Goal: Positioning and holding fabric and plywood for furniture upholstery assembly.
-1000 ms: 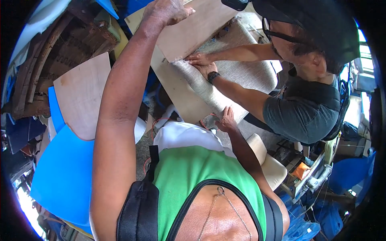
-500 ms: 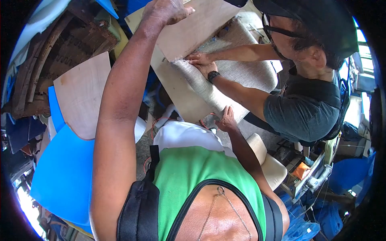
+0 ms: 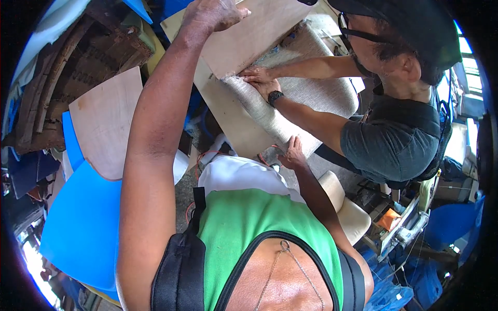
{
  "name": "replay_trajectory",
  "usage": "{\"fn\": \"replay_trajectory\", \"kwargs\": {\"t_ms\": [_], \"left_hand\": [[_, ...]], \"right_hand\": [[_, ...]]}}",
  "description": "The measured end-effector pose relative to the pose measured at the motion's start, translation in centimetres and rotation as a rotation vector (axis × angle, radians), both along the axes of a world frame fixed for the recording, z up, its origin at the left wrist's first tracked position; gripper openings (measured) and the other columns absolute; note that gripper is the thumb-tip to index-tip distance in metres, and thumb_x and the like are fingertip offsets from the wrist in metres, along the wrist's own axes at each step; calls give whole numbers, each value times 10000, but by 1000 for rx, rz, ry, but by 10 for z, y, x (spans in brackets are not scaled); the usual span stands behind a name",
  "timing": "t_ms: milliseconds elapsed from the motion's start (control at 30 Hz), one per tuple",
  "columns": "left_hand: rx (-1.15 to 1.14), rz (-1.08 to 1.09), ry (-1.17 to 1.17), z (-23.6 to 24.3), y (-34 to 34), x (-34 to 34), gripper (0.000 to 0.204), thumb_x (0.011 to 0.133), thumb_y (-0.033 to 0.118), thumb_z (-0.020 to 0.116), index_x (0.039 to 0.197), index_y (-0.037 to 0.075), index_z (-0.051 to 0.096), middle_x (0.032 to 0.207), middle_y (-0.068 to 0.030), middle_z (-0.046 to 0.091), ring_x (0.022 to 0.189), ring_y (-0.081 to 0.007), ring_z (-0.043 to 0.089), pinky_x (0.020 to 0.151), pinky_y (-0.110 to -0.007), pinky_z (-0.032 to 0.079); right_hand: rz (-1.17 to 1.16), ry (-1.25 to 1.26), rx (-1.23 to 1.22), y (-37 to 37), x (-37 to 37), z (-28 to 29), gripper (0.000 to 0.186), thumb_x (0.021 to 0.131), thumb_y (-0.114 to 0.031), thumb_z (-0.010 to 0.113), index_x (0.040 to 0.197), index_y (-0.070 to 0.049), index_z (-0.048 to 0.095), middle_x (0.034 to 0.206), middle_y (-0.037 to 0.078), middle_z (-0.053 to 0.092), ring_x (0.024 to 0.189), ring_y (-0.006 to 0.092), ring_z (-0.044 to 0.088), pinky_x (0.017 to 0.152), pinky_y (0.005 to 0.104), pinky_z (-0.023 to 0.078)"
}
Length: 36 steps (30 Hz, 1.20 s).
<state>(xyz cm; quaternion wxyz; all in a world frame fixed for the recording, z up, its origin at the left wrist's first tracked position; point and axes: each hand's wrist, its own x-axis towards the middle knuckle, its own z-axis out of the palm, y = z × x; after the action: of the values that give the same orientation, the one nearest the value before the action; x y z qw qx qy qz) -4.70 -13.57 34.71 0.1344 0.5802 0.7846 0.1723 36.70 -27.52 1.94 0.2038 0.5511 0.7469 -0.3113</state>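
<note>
A pale plywood panel [image 3: 249, 44] lies on a larger light board [image 3: 233, 122]. My left hand [image 3: 215, 15] rests over the panel's left part, thumb pointing right; its other fingers run past the picture's upper edge. Grey woven upholstery fabric [image 3: 306, 65] covers a padded piece beside the panel, with a frayed edge toward the panel's corner. Against the near end of this fabric, my right hand [image 3: 294, 155] lies with its fingers stretched out. A co-worker's two hands [image 3: 262, 83] press together on the fabric's frayed edge, next to the panel's corner.
The co-worker [image 3: 394, 140] leans in from the right. At left stand a blue curved panel [image 3: 78, 228], a plywood piece [image 3: 109, 124] and an old wooden frame [image 3: 67, 78]. Beige cushions [image 3: 350, 220] and a sewing machine [image 3: 412, 230] are at lower right. An orange cord [image 3: 207, 154] runs underneath.
The co-worker's head and shoulders have shifted very slightly. My two hands, the panel and the fabric stay where they were.
</note>
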Motion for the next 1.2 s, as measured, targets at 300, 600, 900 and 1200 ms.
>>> {"fn": "replay_trajectory", "kwargs": {"t_ms": [300, 600, 900, 1200], "left_hand": [[16, -7, 43, 8, -4, 8, 412, 857, 385, 693, 1167, 113, 682, 1073, -213, 701, 1020, -393, 663, 873, -468, 523], [315, -310, -190, 14, -19, 1, 415, 864, 368, 691, 1182, 103, 667, 1074, -222, 693, 1025, -397, 654, 863, -467, 515], [331, -331, -204, 15, -20, 5, 422, 876, 380, 675, 1201, 113, 657, 1103, -215, 691, 1060, -386, 648, 898, -459, 505], [9, -37, -49, 9, -4, 5, 424, 869, 390, 691, 1168, 91, 666, 1042, -223, 692, 990, -378, 662, 847, -457, 509]], "right_hand": [[7, -20, 1, 0, -3, 7, 1149, 781, -410, 773, 1530, 91, 59, 1579, 351, 79, 1490, 489, 93, 1212, 487, 225], [-2, -52, -25, 1, -6, 13, 1143, 785, -396, 778, 1547, 51, 54, 1593, 326, 70, 1499, 464, 94, 1203, 487, 248], [29, -50, -18, 2, -3, 6, 1137, 782, -364, 778, 1540, 63, 46, 1591, 336, 53, 1496, 474, 99, 1206, 492, 241], [-25, 10, -22, 1, -3, 8, 1140, 780, -362, 789, 1533, 75, 54, 1573, 359, 71, 1485, 493, 111, 1211, 493, 223]]}}
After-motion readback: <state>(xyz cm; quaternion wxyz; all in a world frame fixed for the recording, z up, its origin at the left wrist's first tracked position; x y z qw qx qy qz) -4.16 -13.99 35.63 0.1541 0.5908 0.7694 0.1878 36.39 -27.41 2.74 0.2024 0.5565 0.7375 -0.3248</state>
